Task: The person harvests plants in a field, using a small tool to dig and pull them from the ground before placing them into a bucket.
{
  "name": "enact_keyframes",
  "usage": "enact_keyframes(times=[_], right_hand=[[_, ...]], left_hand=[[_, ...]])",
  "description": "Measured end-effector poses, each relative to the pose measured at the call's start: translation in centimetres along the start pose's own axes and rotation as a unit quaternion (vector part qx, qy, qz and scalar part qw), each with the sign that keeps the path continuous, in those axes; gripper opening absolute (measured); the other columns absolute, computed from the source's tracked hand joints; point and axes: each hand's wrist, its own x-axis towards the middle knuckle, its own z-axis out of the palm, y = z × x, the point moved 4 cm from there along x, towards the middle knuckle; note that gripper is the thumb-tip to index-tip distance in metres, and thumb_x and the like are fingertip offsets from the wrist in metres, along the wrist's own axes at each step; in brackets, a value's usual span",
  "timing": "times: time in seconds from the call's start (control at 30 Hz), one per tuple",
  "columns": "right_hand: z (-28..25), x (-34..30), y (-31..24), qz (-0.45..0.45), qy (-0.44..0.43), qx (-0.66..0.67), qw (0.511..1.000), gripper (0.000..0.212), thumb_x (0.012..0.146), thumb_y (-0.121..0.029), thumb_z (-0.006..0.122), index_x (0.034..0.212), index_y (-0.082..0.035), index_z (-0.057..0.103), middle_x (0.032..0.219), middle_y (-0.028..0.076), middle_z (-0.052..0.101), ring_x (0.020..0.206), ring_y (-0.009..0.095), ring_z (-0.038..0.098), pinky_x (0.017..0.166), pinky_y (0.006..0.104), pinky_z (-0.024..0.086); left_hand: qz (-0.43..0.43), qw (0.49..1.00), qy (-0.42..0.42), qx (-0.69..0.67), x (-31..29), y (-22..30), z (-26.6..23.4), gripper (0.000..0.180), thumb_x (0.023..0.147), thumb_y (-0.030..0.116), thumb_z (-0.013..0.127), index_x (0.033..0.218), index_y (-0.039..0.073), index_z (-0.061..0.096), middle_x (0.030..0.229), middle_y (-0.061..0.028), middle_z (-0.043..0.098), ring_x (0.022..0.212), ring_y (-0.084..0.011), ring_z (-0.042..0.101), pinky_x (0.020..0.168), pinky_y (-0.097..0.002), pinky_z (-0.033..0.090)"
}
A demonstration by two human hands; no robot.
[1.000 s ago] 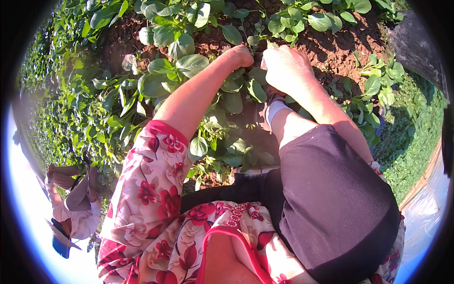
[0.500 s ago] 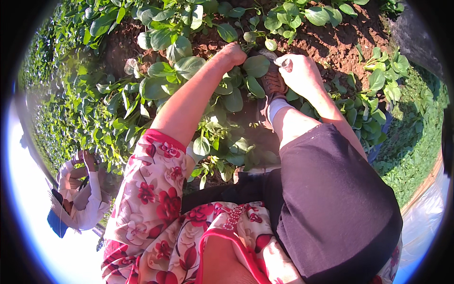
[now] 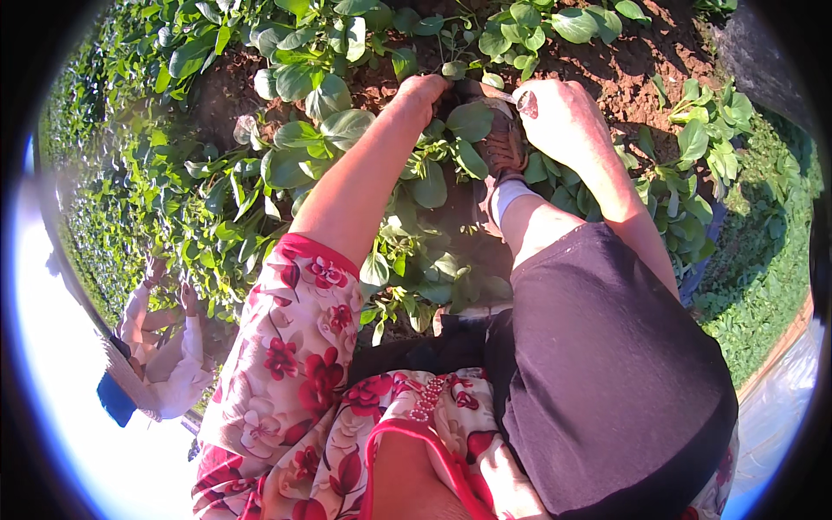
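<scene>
My left hand (image 3: 423,88) reaches forward into low leafy green plants (image 3: 303,139) and is closed around a small plant (image 3: 453,68) at the soil, its fingertips partly hidden by leaves. My right hand (image 3: 563,117) is curled just to the right, beyond my brown shoe (image 3: 503,146). Something small and pale (image 3: 525,102) shows at its fingertips; I cannot tell what it is or whether it is held. My bent knee in dark shorts (image 3: 607,347) and a red floral sleeve (image 3: 295,347) fill the foreground.
Reddish-brown soil (image 3: 633,78) lies between the plants. More leafy plants (image 3: 693,147) stand at the right, with grass (image 3: 763,286) and a pale plastic sheet (image 3: 780,416) beyond. Another person in white sleeves (image 3: 165,347) crouches at the lower left.
Both my hands have moved further forward into the plants, the left closing low at the small plant. The person at the left has shifted and raised their hands.
</scene>
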Motion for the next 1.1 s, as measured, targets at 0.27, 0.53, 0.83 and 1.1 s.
enact_keyframes(times=[0.27, 0.53, 0.83, 1.1], right_hand=[[-2.7, -2.3, -2.0, 0.038, -0.007, -0.073, 0.997, 0.014, 0.075, -0.011, 0.057, 0.085, -0.007, 0.065, 0.078, 0.019, 0.063, 0.078, 0.037, 0.063, 0.069, 0.0431, 0.050], [0.2, 0.4, -1.3, 0.022, -0.042, -0.051, 0.998, 0.019, 0.072, -0.007, 0.055, 0.087, -0.005, 0.066, 0.086, 0.016, 0.066, 0.083, 0.033, 0.064, 0.074, 0.0406, 0.051], [-1.9, -1.1, 1.1, 0.065, -0.007, -0.012, 0.998, 0.019, 0.080, -0.012, 0.053, 0.089, -0.003, 0.067, 0.080, 0.023, 0.062, 0.080, 0.039, 0.061, 0.071, 0.0438, 0.049], [-1.9, -1.2, 0.0, 0.047, -0.017, -0.023, 0.999, 0.019, 0.081, -0.013, 0.052, 0.089, -0.004, 0.067, 0.079, 0.023, 0.062, 0.078, 0.039, 0.061, 0.069, 0.0445, 0.049]], left_hand=[[0.020, 0.910, 0.121, 0.397, -8.6, 4.1, 5.5, 0.040, 0.075, 0.035, 0.067, 0.102, 0.007, 0.067, 0.107, -0.0110, 0.065, 0.098, -0.0237, 0.063, 0.083, -0.0341, 0.049], [0.080, 0.766, 0.105, 0.629, -6.7, 3.0, 7.2, 0.029, 0.079, 0.021, 0.058, 0.104, 0.010, 0.068, 0.110, -0.0095, 0.065, 0.103, -0.0214, 0.062, 0.082, -0.0342, 0.051], [0.144, 0.962, -0.035, 0.229, -12.9, 5.4, 2.6, 0.023, 0.090, 0.015, 0.056, 0.112, 0.009, 0.057, 0.090, -0.0059, 0.062, 0.076, -0.0165, 0.054, 0.068, -0.0328, 0.047], [0.257, 0.793, 0.114, 0.540, -12.3, 8.9, 1.4, 0.052, 0.072, 0.036, 0.071, 0.103, -0.004, 0.057, 0.100, -0.0231, 0.063, 0.096, -0.0348, 0.061, 0.083, -0.0368, 0.050]])
